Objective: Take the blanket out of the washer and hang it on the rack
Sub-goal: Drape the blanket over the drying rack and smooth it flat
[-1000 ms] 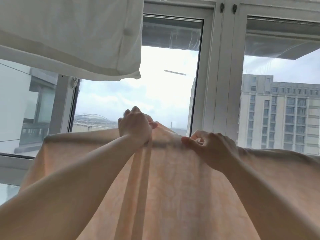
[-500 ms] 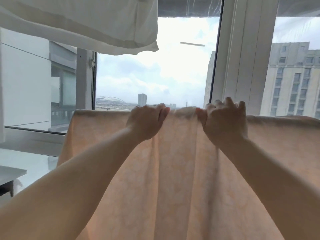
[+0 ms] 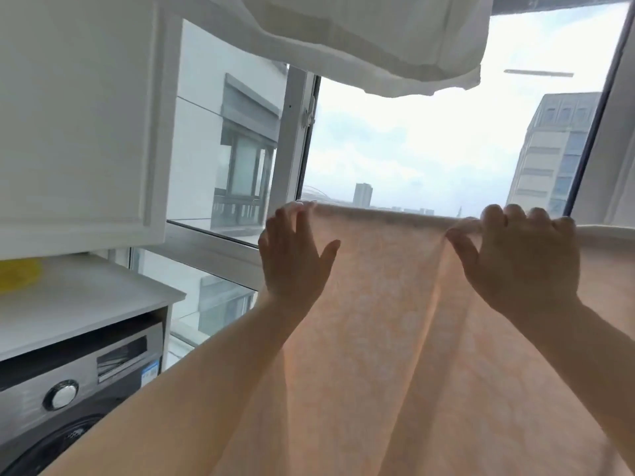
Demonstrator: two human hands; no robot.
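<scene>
Two hands (image 3: 295,255) (image 3: 522,255) on blanket (image 3: 395,304) beside window (image 3: 429,149).

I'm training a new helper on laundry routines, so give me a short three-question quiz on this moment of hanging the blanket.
1. True or false: the peach blanket already lies draped over a rail in front of the window.
2. Which hand curls its fingers over the blanket's top edge? A) left hand B) right hand C) neither
3. Fill in: the washer sits at the lower ____ of the view, under a white counter.

Key
1. True. Its top fold runs level between the hands; the rail itself is hidden.
2. B. The left hand lies flat, fingers straight, against the cloth near its left end.
3. Left.
</scene>
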